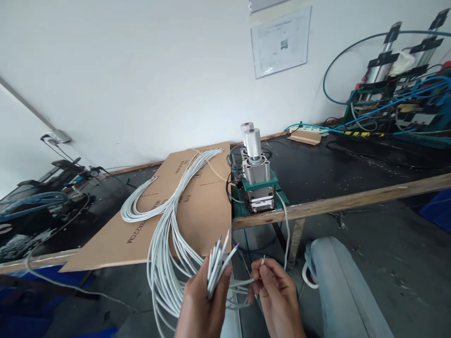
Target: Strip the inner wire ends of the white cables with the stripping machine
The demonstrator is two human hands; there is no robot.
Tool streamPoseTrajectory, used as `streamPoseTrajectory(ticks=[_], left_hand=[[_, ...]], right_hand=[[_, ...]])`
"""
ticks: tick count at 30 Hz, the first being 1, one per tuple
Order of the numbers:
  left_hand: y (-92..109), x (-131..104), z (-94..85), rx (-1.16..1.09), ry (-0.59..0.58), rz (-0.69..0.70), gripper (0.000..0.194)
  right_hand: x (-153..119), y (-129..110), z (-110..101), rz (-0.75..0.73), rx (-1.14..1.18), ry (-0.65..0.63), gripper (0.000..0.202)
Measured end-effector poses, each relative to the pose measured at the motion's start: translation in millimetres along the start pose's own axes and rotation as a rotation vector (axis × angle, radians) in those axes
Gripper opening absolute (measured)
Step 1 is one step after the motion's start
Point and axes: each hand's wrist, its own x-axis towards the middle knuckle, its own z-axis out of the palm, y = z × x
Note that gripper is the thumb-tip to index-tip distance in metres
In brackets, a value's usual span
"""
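Head view, and from where I stand the nearest things are the person's two hands. The left hand [197, 300] is closed round a bundle of white cable ends [219, 270], their coloured tips fanning up and away. Just right of it, the right hand [276, 293] pinches a single cable tip [263, 261] between thumb and finger, its short axis pointing up and forward. A denim-clad knee [343, 286] is beside that hand. Beyond the desk edge, almost straight ahead of the pinched tip and well apart from it, stands a small clamp-like machine [259, 173]; the right hand looks the nearer. Left of it, the looped cables [160, 263] spread over flattened cardboard [207, 211] on the black desk [317, 169]. Farthest back, a printed sheet [282, 58] hangs on the wall.
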Motion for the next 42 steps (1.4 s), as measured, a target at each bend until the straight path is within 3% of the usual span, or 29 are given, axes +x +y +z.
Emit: streamPoseTrajectory(ticks=[7,13,19,26,35,42], left_hand=[[-3.7,-7.5,-13.0,0.046,-0.086,0.003,0.034],[-2.4,-0.1,5.3,-0.090,-0.255,-0.035,0.031],[-3.1,16.3,15.0,-0.175,-0.515,-0.064,0.030],[-8.0,22.6,12.0,-0.071,-0.477,-0.023,0.024],[-6.4,30.4,12.8,-0.068,-0.588,-0.004,0.009],[-1.7,34.6,9.9,0.080,-0.692,0.102,0.013]], right_hand=[[3.1,-11.8,-2.6,-0.009,0.009,-0.078,0.021],[-0.5,-16.2,-6.9,0.094,-0.108,-0.208,0.023],[-2.4,-25.0,-6.0,0.132,-0.297,-0.272,0.032],[4.1,-37.1,-5.2,0.143,-0.413,-0.365,0.034],[9.4,-50.2,-4.3,0.119,-0.547,-0.459,0.035],[17.7,-65.2,-3.8,0.153,-0.762,-0.583,0.040]])
